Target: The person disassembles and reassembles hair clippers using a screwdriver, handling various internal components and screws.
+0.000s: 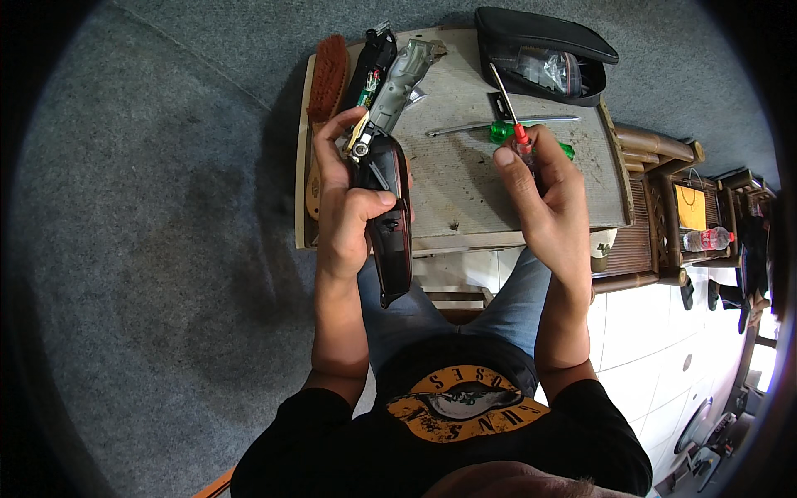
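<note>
My left hand (340,220) is wrapped round a dark, glossy hair clipper (388,224), its thumb across the body. A metal lever and a round screw show at the clipper's upper end. Between the fingers and thumb of my right hand (550,212) is a screwdriver (521,135) with a red handle, its shaft pointing up and away, apart from the clipper. Beyond my left hand lie an opened black clipper (378,58) with a green circuit board showing and a grey clipper housing (403,83). Green-handled screwdrivers (501,131) lie behind my right hand.
The small worn table (452,195) stands before my knees. On its left lies a brush (329,79) with reddish-brown bristles. An unzipped black case (540,41) at the back right holds something in clear plastic. Bamboo furniture (643,220) with a plastic bottle (708,240) stands to the right.
</note>
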`<action>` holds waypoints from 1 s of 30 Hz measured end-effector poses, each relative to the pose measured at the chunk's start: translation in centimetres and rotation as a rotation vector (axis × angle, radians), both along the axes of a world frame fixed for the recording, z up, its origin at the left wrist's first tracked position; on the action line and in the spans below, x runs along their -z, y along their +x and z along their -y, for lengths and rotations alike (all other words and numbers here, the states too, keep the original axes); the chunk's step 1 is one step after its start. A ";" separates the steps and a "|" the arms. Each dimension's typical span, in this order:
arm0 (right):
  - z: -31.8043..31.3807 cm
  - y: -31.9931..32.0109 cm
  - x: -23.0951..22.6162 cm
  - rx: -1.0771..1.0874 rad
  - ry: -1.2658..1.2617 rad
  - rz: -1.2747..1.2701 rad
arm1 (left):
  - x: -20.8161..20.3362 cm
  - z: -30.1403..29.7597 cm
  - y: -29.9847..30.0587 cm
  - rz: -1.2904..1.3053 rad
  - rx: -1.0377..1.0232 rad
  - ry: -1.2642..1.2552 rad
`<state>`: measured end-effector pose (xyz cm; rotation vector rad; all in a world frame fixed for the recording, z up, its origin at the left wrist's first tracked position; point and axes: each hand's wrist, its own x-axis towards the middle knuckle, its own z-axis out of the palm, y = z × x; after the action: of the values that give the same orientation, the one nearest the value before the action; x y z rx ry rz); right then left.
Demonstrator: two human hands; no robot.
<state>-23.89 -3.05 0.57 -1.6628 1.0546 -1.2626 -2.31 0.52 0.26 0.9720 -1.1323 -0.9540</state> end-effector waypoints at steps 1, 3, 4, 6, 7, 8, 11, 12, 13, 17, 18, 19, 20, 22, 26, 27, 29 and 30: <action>0.0 0.0 0.1 0.000 -0.008 0.003 | 0.0 0.0 0.0 0.003 0.000 0.002; 0.2 0.1 0.4 -0.001 -0.023 0.010 | 0.0 0.0 0.0 0.004 0.002 0.003; 0.1 0.1 0.4 -0.002 -0.023 0.002 | 0.1 0.0 0.0 0.002 0.004 0.003; 0.1 0.0 0.3 -0.004 -0.023 -0.013 | 0.0 0.0 0.1 0.002 0.008 0.003; 0.1 0.0 0.2 -0.005 -0.024 -0.010 | 0.0 0.0 0.0 0.004 0.009 0.003; 0.1 0.1 0.3 -0.006 -0.024 -0.007 | -0.1 -0.1 0.0 0.006 0.011 0.003; 0.1 0.0 0.3 -0.005 -0.022 -0.012 | -0.3 -0.2 -0.1 -0.016 0.024 0.016; 0.1 0.0 0.3 -0.005 -0.022 -0.014 | -0.3 -0.1 -0.1 -0.022 0.019 0.014; 0.1 0.1 0.3 -0.005 -0.024 -0.012 | -0.3 -0.1 -0.1 -0.028 0.014 0.012; 0.2 0.1 0.5 -0.024 -0.030 -0.019 | -0.6 -0.3 -0.3 -0.065 0.029 0.030; 0.2 0.1 0.5 -0.033 -0.031 -0.026 | -0.7 -0.3 -0.3 -0.078 0.050 0.034; 0.0 0.1 0.2 -0.033 -0.002 -0.044 | -0.8 -0.2 -0.1 -0.092 0.070 0.039; -0.3 0.0 -0.3 -0.034 0.028 -0.062 | -0.9 -0.2 -0.1 -0.106 0.090 0.044; -0.6 -0.1 -0.8 -0.076 0.065 -0.070 | -0.9 -0.3 -0.1 -0.104 0.093 0.036; -0.7 -0.4 -0.7 -0.180 0.101 -0.024 | -1.2 -0.5 -0.1 -0.079 0.105 0.066; -0.8 -0.5 -0.7 -0.195 0.111 -0.011 | -1.1 -0.5 -0.1 -0.063 0.106 0.067; -0.7 -0.5 -0.5 -0.222 0.135 0.059 | -0.7 -0.4 0.2 -0.032 0.108 0.070; -0.7 -0.6 -0.4 -0.237 0.146 0.095 | -0.5 -0.4 0.2 -0.024 0.098 0.061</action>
<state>-24.46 -2.34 0.99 -1.5503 0.8449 -1.0731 -2.11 0.91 0.79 0.9590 -1.1444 -1.0817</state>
